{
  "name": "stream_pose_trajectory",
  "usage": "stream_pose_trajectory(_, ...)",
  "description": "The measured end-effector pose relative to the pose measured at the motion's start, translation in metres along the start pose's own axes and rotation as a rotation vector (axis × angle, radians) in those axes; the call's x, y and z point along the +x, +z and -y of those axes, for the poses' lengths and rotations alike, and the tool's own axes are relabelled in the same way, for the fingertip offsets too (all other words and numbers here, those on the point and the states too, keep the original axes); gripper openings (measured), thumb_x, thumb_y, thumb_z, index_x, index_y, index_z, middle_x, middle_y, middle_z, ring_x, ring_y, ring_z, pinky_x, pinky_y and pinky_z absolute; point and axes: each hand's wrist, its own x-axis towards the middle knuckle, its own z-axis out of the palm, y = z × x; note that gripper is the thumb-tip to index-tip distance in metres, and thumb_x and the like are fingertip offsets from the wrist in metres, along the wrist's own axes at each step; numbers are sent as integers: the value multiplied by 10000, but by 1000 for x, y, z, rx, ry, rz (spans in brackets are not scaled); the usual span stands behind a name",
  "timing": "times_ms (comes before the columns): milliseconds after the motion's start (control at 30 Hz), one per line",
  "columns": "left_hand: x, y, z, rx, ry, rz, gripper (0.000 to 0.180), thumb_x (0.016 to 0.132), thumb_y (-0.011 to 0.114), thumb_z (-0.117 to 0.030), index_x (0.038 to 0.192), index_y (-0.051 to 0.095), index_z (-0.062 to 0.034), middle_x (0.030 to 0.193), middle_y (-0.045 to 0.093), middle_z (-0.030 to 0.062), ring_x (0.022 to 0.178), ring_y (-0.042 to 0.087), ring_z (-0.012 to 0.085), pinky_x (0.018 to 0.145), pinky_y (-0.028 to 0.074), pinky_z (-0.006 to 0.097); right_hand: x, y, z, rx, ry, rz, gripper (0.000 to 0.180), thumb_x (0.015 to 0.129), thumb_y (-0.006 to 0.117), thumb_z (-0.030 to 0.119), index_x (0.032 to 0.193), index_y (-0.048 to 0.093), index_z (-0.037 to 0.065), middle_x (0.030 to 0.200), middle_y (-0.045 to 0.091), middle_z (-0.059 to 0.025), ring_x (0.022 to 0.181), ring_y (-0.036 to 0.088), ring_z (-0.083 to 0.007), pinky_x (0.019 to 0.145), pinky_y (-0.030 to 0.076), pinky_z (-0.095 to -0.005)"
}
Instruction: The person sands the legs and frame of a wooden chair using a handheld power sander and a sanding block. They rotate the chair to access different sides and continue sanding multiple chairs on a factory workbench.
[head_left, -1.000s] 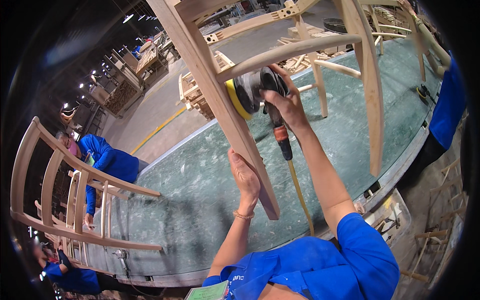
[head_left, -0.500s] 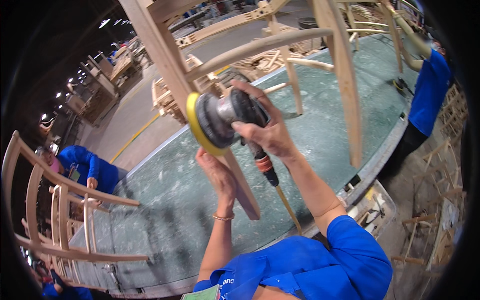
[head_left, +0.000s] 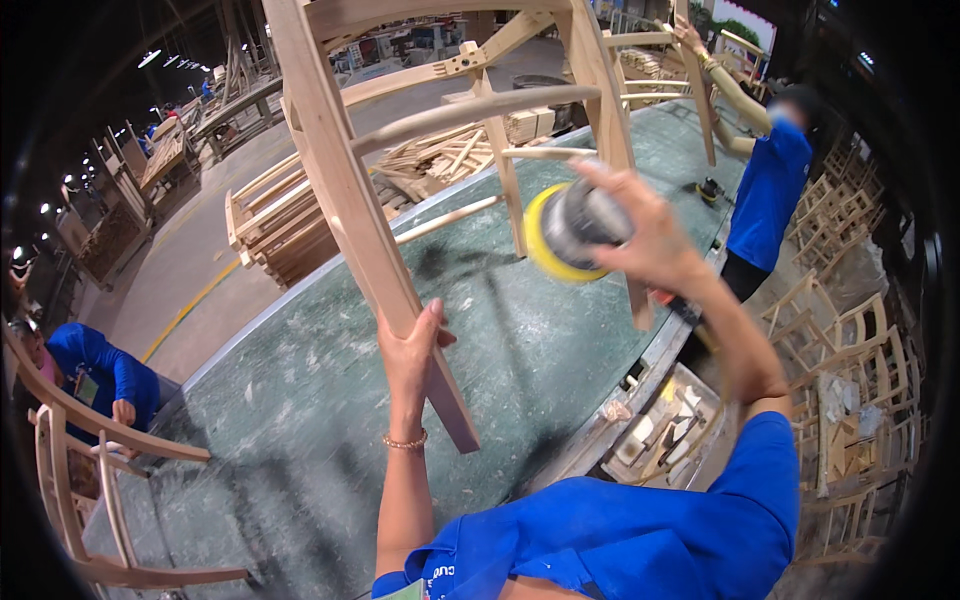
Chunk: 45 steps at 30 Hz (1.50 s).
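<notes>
A bare wooden chair frame stands tilted on the green worktable, its near leg slanting down toward me. Around the lower part of that leg my left hand is closed, thumb up along one side. To the right, my right hand grips a round power sander with a yellow pad and a dark, blurred body. The sander is held apart from the near leg, in front of the frame's farther legs. Part of its body is hidden by my fingers.
A co-worker in blue handles another frame at the far right, near a second sander. Another person works at left beside a curved chair frame. A tray of scraps sits by the table's right edge.
The sander has moved right, away from the near leg, in my right hand. My left hand, earlier beside the leg, now wraps round it. The view has shifted as well.
</notes>
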Motion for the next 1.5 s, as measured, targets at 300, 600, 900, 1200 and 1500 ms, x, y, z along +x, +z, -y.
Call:
stream_pose_trajectory(300,-6,-9,4,-83,2,35,526,867,701,-166,1300,460,10,719,538,1,537,522,79,468,433,226,140,-94,-1,-964,-368,136,545,851,644,195,1368,495,283,1199,521,-175,1046,593,-311,918,494,-358)
stream_pose_trajectory(600,-4,-13,17,-163,-37,71,546,829,767,-209,1235,460,-11,923,544,30,773,545,79,654,481,241,180,-55,-24,-998,-662,340,353,869,542,265,1196,616,375,970,470,-177,965,525,-369,810,459,-467)
stream_pose_trajectory(900,-3,-13,9,-146,-80,91,588,832,763,-228,1264,437,-1,984,543,54,819,561,97,692,492,253,169,-65,-22,-1068,-719,246,360,805,607,294,1157,648,358,944,480,-184,966,537,-377,800,456,-466)
stream_pose_trajectory(1200,-4,-11,12,-118,-61,88,560,834,756,-207,1254,440,-15,976,544,47,800,554,91,670,478,247,179,-48,-26,-1159,-634,353,456,879,509,176,1276,556,396,1023,480,-195,998,560,-356,810,486,-459)
stream_pose_trajectory(1500,2,-7,9,-130,-57,81,516,836,745,-188,1223,450,-16,968,552,50,789,557,96,663,480,251,131,-80,-28,-1208,-367,257,732,701,725,54,1341,510,336,1259,496,-110,1027,626,-302,792,579,-395)
